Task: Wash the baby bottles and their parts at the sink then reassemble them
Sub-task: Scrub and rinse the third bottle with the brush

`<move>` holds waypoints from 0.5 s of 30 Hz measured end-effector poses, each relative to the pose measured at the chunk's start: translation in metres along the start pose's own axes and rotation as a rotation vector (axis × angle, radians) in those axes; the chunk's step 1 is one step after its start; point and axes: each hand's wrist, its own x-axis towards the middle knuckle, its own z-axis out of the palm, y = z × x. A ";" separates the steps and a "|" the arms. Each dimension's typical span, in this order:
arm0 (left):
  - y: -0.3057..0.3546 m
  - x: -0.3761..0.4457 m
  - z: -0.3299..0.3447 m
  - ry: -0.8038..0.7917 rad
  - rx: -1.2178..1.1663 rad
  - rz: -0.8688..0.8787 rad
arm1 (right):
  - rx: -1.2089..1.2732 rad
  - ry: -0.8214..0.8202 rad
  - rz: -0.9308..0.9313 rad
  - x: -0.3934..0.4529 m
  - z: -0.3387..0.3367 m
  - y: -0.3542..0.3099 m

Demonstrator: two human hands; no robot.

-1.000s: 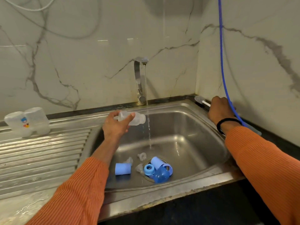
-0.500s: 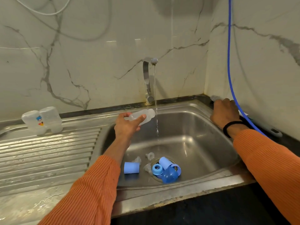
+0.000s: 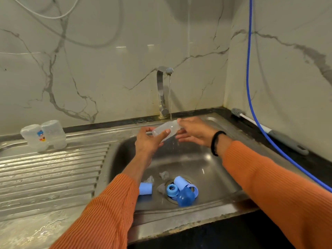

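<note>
My left hand (image 3: 149, 142) grips a clear baby bottle (image 3: 166, 130) on its side over the sink, under the thin stream from the tap (image 3: 162, 90). My right hand (image 3: 195, 131) touches the bottle's far end with its fingertips, fingers mostly straight. On the sink floor by the drain lie blue parts: a light blue cap (image 3: 145, 188), a ring (image 3: 172, 189), a dark blue dome cap (image 3: 186, 196), another light blue cap (image 3: 179, 181) and clear teats (image 3: 163, 175). Two clear bottles (image 3: 44, 134) stand upside down on the drainboard at the back left.
A bottle brush (image 3: 265, 130) with a grey handle lies on the dark counter right of the steel sink (image 3: 206, 162). A blue hose (image 3: 248, 72) hangs down the right wall across the counter. The ribbed drainboard (image 3: 53, 169) is wet.
My right hand left the brush on the counter and came over to the bottle's far end. The left hand lifted the bottle under the water stream.
</note>
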 end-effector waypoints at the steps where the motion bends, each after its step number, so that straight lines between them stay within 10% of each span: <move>1: 0.000 0.000 0.001 0.001 -0.012 0.002 | 0.110 -0.020 0.027 0.005 0.007 0.000; 15: -0.005 0.010 -0.002 -0.036 0.364 0.518 | 0.427 0.159 0.161 0.051 0.030 0.010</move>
